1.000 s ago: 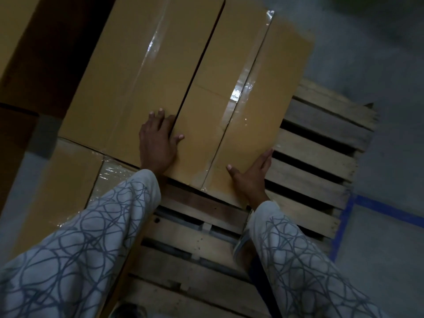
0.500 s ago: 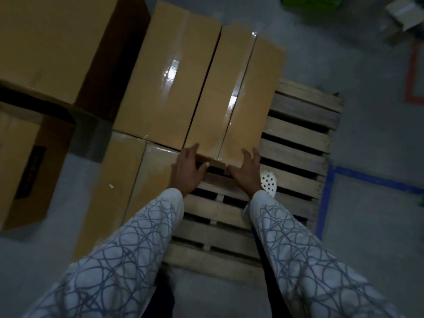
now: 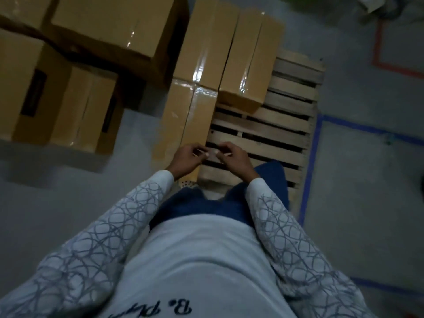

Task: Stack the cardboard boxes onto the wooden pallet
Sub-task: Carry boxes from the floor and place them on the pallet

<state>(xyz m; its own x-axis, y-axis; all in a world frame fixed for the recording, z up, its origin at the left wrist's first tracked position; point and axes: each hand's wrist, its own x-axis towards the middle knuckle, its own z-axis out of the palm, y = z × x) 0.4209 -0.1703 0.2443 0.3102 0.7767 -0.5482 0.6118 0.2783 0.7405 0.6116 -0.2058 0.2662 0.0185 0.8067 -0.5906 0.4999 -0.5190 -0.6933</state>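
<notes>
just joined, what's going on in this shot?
A person is stacking cardboard boxes on a wooden pallet. Three taped ones sit along its far and left side; the rest is bare slats. Neither hand is on a box: left hand and right hand meet in front, fingers curled. Spare boxes stand at left.

From here I can't tell whether the left hand (image 3: 186, 158) and right hand (image 3: 235, 157) pinch anything; where they meet is only a pale blur. The legs (image 3: 270, 180) hide the near edge of the wooden pallet (image 3: 275, 134). The large box (image 3: 110, 26) runs off the top edge (so does the blurred clutter (image 3: 376, 5)), and the shirt lettering (image 3: 160, 309) is cut off at the bottom.
</notes>
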